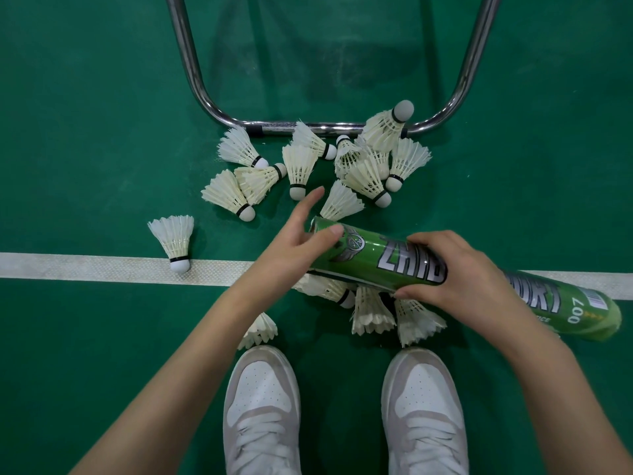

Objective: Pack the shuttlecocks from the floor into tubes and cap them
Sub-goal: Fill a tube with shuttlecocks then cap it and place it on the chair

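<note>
A dark green sports-court floor point(102, 97) fills the view, crossed from left to right by a white painted line point(102, 269), with a bent chrome steel tube frame point(212, 108) standing on it at the far side. White feather shuttlecocks with white cork heads point(298, 169) lie scattered in a loose heap just near of the frame's cross bar; one shuttlecock point(174, 241) sits apart to the left with its cork on the white line, and several more point(371, 310) lie near the person's white lace-up sneakers point(262, 406). A long green cardboard tube with silver lettering point(370, 255) is held level above the floor, its far-left mouth pointing towards the heap and its other end reaching right past the line. The right hand point(455, 272) wraps round the middle of the tube, fingers curled over the top and thumb underneath. The left hand point(294, 241) is at the tube's mouth, its thumb resting on the rim and its fingers spread and stretched out towards a shuttlecock point(342, 202) lying just beyond the opening, without holding one.
</note>
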Available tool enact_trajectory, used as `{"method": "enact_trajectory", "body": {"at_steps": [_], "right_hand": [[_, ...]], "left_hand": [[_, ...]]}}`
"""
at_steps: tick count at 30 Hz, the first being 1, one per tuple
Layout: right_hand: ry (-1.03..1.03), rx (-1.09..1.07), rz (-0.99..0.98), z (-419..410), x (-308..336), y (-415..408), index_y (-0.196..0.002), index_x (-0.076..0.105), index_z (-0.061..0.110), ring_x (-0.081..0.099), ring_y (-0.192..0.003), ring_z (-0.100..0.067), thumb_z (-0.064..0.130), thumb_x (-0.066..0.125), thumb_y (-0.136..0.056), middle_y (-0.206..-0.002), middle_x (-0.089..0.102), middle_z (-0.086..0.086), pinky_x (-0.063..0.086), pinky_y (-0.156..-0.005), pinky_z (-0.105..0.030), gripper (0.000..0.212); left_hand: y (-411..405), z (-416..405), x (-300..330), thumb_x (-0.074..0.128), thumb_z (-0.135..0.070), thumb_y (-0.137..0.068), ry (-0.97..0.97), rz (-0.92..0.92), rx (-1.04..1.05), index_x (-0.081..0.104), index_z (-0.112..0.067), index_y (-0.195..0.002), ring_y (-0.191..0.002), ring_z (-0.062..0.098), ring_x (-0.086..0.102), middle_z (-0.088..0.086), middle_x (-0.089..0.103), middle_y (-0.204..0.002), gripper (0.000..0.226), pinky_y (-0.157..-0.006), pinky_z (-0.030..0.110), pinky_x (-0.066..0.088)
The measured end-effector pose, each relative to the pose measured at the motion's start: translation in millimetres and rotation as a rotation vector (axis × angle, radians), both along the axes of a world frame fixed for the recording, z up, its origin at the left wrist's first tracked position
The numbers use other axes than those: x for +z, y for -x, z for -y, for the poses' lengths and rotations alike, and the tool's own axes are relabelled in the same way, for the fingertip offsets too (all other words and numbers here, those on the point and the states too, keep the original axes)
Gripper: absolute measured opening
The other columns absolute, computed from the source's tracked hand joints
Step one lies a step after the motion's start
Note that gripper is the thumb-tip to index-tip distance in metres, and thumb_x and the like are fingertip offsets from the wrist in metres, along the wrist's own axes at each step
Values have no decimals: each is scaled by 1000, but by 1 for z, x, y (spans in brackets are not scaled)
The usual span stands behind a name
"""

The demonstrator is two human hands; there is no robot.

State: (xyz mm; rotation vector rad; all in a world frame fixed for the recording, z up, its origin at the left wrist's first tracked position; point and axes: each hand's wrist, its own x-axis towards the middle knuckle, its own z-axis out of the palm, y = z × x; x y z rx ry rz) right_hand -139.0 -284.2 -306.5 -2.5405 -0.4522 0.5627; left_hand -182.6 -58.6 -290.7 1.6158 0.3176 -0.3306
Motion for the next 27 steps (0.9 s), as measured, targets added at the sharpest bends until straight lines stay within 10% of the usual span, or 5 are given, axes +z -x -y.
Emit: {"method": "enact_trajectory", "body": {"at_steps": [6, 12, 21, 27], "right_hand": [[36, -60, 8, 18, -2, -7, -123, 50, 28, 52, -107, -24, 49, 79, -57, -118, 51, 7, 43, -93, -42, 75], [49, -100, 13, 33, -1, -7, -122, 51, 25, 52, -107, -23, 49, 79, -56, -114, 51, 7, 44, -92, -43, 75], [46, -100, 17, 33, -1, -6, -122, 51, 25, 52, -105, -22, 47, 80, -57, -105, 45, 14, 44, -89, -38, 74], [27, -121, 26, 33, 0, -7, -121, 52, 25, 52, -104, -21, 45, 81, -57, -105, 45, 13, 43, -88, -36, 74]], "left_hand": [[-23, -12, -6, 47, -19, -97, -118, 64, 167, 45, -26, -128, -82, 15, 64, -1, 70, -82, 32, -85, 29, 51], [-50, -1, -29, 48, -6, -93, -411, 171, -44, 47, -22, -130, -102, 8, 54, -6, 60, -106, 41, -72, 3, 37], [-86, 3, -48, 36, 10, -90, -662, 211, -368, 25, -22, -147, -137, 16, 32, 1, 42, -145, 67, -103, 18, 25], [-85, -9, -57, 45, 10, -89, -850, 254, -367, 29, -18, -145, -115, 24, 50, 7, 55, -128, 65, -95, 27, 33]]}}
